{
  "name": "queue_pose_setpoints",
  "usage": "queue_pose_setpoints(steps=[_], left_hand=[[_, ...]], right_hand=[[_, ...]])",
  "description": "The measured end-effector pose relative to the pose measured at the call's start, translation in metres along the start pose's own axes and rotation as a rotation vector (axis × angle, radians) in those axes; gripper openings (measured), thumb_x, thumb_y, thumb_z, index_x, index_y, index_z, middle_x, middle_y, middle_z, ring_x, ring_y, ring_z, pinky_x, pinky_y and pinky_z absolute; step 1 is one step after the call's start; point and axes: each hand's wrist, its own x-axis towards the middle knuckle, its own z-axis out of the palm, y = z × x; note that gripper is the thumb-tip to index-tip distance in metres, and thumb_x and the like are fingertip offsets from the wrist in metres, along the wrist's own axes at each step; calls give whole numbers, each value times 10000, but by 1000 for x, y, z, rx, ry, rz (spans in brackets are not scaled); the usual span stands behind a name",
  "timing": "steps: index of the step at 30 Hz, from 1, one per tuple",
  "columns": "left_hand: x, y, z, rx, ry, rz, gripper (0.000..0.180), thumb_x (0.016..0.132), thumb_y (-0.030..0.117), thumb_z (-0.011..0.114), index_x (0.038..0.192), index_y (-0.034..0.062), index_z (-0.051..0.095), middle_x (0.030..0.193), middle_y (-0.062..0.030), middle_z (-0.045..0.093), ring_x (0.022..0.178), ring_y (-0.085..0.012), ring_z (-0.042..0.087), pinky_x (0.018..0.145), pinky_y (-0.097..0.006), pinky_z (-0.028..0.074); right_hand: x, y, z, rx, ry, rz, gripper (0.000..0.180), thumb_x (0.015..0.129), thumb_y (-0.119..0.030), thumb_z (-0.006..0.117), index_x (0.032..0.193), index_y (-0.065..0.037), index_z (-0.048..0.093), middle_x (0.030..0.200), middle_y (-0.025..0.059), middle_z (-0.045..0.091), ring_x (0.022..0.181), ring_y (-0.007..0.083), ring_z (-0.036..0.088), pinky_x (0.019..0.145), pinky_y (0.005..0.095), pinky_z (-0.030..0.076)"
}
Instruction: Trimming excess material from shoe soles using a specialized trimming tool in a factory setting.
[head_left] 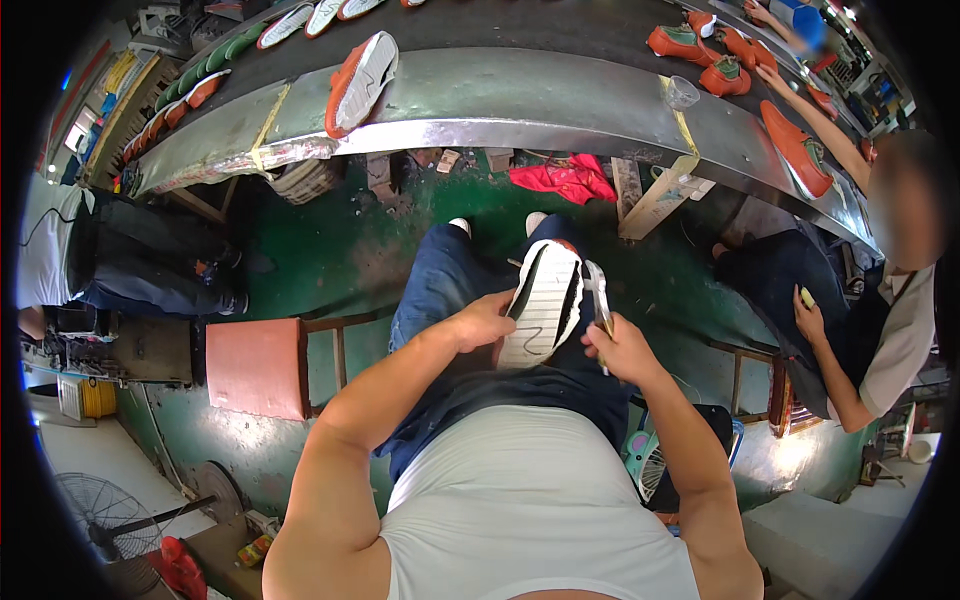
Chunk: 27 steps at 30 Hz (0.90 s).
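The metal bench lies at twelve o'clock. Above your jeans is the white-soled shoe, sole up — probably for seeing it well. At its nine o'clock your left hand grips the edge, seemingly to steady it; at four o'clock your right hand is closed around the metal tool — its head beside the sole.
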Motion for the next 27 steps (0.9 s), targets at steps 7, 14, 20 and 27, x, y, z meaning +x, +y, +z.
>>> queue_pose_setpoints(steps=[7, 14, 20, 27], left_hand=[[-6, -52, 32, -102, -56, 181, 1063, 780, -25, 631, 1616, 75, -18, 1555, -89, 377, 1388, -197, 402, 1159, -315, 293], [-24, -20, 42, -429, -30, 145, 840, 962, 176, 540, 1590, -10, 15, 1562, -125, 367, 1405, -205, 386, 1159, -316, 300], [19, -47, 55, -292, 553, 41, 596, 1085, 427, 291, 1409, -16, 523, 1375, -217, 587, 1314, -310, 533, 1101, -361, 396], [14, -47, 46, 263, 634, 128, 503, 1067, 311, 350, 1405, -26, 508, 1355, -275, 572, 1299, -424, 514, 1085, -439, 425]], right_hand=[[-48, -46, 3, -792, -131, -348, 296, 912, -165, 608, 1139, 24, 609, 957, 218, 702, 913, 413, 672, 826, 497, 518], [-20, -79, 15, -1253, -265, -221, 273, 910, -143, 609, 1075, 74, 590, 983, 243, 679, 971, 397, 661, 816, 473, 532], [-17, -39, 36, -925, -205, -346, 239, 910, -210, 621, 984, 13, 579, 935, 241, 665, 895, 411, 664, 813, 498, 526], [8, -46, 16, -1094, 85, -572, 214, 911, -160, 617, 1029, 7, 554, 992, 222, 660, 920, 406, 662, 825, 478, 539]])
